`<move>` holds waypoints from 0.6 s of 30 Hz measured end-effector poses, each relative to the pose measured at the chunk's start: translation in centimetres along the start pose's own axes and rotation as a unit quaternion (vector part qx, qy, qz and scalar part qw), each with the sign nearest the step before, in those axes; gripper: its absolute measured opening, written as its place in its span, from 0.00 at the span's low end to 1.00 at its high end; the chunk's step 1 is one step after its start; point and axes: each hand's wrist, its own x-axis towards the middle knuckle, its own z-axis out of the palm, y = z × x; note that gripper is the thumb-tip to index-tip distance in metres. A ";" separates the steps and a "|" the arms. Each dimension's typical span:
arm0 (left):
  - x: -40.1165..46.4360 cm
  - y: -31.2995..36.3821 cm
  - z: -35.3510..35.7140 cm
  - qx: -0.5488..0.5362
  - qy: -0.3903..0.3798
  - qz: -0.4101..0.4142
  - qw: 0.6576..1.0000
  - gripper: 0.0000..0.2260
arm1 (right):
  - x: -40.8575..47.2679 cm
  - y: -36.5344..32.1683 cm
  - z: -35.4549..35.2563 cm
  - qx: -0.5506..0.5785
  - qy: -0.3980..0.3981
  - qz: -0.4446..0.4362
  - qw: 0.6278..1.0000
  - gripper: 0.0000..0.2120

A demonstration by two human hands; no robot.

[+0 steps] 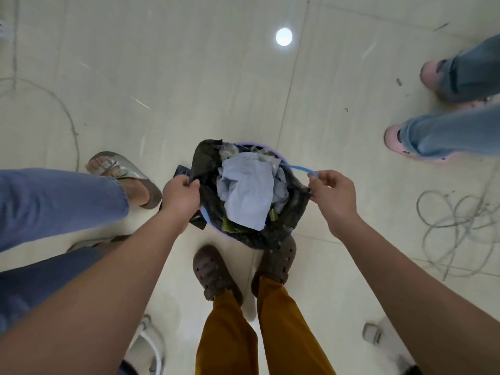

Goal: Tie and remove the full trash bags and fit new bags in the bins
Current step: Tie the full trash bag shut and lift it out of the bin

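A small purple bin (244, 145) stands on the floor in front of my feet, lined with a black trash bag (205, 163). The bag is heaped with crumpled pale blue paper (243, 190) and other scraps. My left hand (180, 194) grips the bag's left edge. My right hand (334, 194) pinches the bag's right edge together with a blue drawstring (296, 167) that runs from the bag's rim to my fingers.
A person's legs in jeans and a silver sandal (121, 174) stand close on the left. Another person's feet in pink slippers (403, 144) are at the right. Loose grey cables (457, 212) coil on the floor at right. My brown clogs (213, 272) are just below the bin.
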 end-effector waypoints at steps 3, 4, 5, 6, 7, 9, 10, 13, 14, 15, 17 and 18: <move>-0.3 0.1 0.4 -0.059 0.017 0.010 0.998 0.09 | -0.6 1.3 0.0 0.011 0.016 0.006 1.000 0.06; -0.4 -0.1 0.6 -0.053 0.013 0.006 0.999 0.08 | -0.9 1.6 0.1 0.008 0.015 0.009 1.000 0.05; -0.6 -0.4 0.9 -0.033 0.005 -0.003 0.999 0.08 | -1.1 1.9 0.2 0.006 0.011 0.012 1.000 0.05; -0.7 -0.9 1.0 -0.003 -0.002 -0.012 1.000 0.08 | -1.3 2.1 0.4 0.003 0.006 0.012 1.000 0.05; -0.7 -1.4 1.1 0.037 -0.004 -0.017 0.999 0.08 | -1.5 2.3 0.5 -0.001 0.001 0.009 1.000 0.05; -0.8 -2.2 0.9 0.135 0.010 -0.022 0.991 0.08 | -1.9 2.5 0.6 -0.012 -0.006 0.001 1.000 0.06; -0.7 -2.6 0.8 0.179 0.022 -0.023 0.983 0.09 | -2.0 2.6 0.6 -0.017 -0.008 -0.003 1.000 0.06; -0.5 -3.4 0.1 0.199 0.049 -0.015 0.979 0.15 | -2.0 2.6 0.3 -0.026 0.000 -0.006 1.000 0.06; -0.4 -3.4 0.0 0.176 0.048 -0.006 0.983 0.13 | -1.9 2.5 0.1 -0.026 0.007 -0.006 1.000 0.06; -0.5 -3.2 -0.1 0.155 0.044 0.003 0.987 0.10 | -1.9 2.4 -0.2 -0.026 0.015 -0.007 1.000 0.07; -0.9 -2.3 -0.1 0.120 0.030 0.026 0.992 0.08 | -1.8 2.2 -0.6 -0.023 0.026 -0.014 0.999 0.07; -1.0 -1.8 0.0 0.108 0.023 0.037 0.993 0.08 | -1.8 2.0 -0.8 -0.022 0.028 -0.018 0.999 0.07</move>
